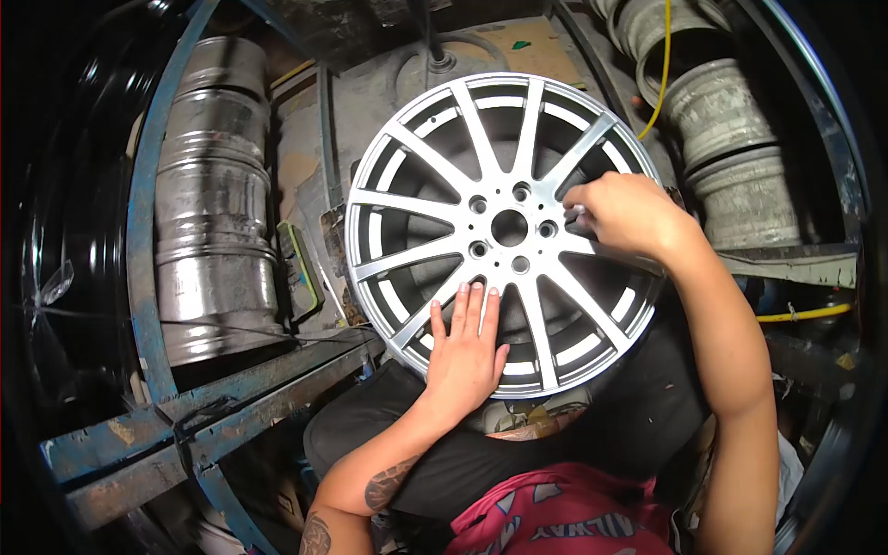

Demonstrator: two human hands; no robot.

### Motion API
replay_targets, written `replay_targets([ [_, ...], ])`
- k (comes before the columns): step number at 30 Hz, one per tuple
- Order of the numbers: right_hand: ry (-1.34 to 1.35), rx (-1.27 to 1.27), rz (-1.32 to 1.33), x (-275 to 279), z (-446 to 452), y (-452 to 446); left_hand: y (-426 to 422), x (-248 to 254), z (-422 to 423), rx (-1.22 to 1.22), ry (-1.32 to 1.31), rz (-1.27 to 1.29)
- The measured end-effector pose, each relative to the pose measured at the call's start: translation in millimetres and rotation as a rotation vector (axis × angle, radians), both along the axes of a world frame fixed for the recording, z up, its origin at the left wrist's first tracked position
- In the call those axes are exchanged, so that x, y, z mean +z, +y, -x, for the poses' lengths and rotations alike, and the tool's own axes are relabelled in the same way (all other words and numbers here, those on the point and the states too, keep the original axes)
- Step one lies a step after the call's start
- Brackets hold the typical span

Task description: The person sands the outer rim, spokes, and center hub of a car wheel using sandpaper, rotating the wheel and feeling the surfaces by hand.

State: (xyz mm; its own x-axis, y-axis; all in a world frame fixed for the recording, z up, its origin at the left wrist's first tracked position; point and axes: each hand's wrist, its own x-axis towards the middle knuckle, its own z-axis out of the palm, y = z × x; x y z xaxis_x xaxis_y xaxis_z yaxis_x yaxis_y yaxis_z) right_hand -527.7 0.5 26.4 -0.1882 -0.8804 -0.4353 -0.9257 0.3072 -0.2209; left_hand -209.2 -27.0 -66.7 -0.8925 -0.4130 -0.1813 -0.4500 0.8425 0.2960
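Note:
A silver multi-spoke alloy wheel rim (509, 190) lies face up in front of me, above my lap. Its spokes run out from a round centre bore ringed by several bolt holes. My left hand (462, 356) rests flat on the lower spokes, fingers stretched out and pointing toward the hub. On the right side, my right hand (624, 215) is closed, its fingertips at the inner end of a spoke beside the hub. Something small and pale shows at those fingertips, too hidden to name.
Metal wheel barrels (217, 203) are stacked on the left behind a blue frame post (143, 213). More dusty rims (726, 116) stand at the right. A yellow cable (664, 79) hangs near them. Blue metal bars (250, 379) cross at lower left.

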Motion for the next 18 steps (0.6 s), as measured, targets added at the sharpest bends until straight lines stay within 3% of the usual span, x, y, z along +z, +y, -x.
replay_targets([
  [8,-0.216,0.181,0.079,-26,-20,-3,4,6,-7,0.040,0.163,-0.170],
  [11,-0.230,0.127,-0.024,-4,1,-8,5,7,-11,0.024,0.285,-0.251],
  [14,-0.015,0.002,-0.113,-5,25,-1,-8,11,-12,-0.069,0.433,-0.327],
  [18,0.128,0.017,-0.284,-35,29,9,-33,16,-13,0.053,0.530,-0.153],
])
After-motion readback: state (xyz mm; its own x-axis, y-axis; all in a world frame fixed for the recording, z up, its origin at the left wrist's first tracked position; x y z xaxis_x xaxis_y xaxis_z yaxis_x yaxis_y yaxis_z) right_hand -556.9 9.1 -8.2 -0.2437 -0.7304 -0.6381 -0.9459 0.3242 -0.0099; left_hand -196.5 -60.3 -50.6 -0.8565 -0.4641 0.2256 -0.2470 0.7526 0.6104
